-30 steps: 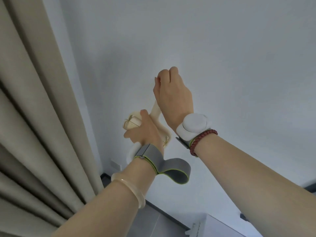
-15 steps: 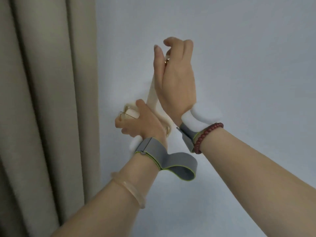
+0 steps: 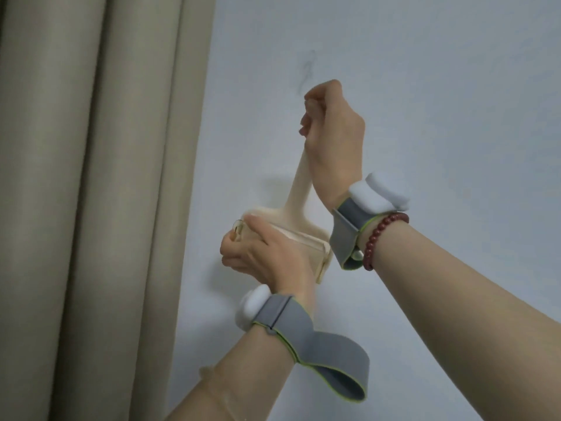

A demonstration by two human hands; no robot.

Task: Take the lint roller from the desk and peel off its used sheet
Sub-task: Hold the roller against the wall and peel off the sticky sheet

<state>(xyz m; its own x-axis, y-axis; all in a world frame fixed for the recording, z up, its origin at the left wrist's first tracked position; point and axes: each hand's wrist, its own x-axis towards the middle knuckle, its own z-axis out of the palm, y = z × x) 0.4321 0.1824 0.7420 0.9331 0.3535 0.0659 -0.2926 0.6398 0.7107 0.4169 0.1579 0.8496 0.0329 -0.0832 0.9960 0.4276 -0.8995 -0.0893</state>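
My left hand (image 3: pixel 261 253) grips the cream lint roller (image 3: pixel 306 244), holding it up in front of a white wall. A long pale strip, the used sheet (image 3: pixel 299 189), stretches upward from the roll. My right hand (image 3: pixel 332 141) is raised above the roller with its fingers closed on the top end of that strip. The strip is taut and narrows between the two hands. Most of the roller's handle is hidden behind my left palm. Both wrists carry grey straps with white pods.
A beige curtain (image 3: pixel 91 192) hangs in folds along the left side, close to my left hand. The white wall (image 3: pixel 440 86) fills the rest of the view and bears a faint pencil mark (image 3: pixel 306 71).
My right hand has risen and drawn the sheet further out of the roll, making the strip longer. The view has tilted up, so the curtain now hangs vertical and the floor is gone.
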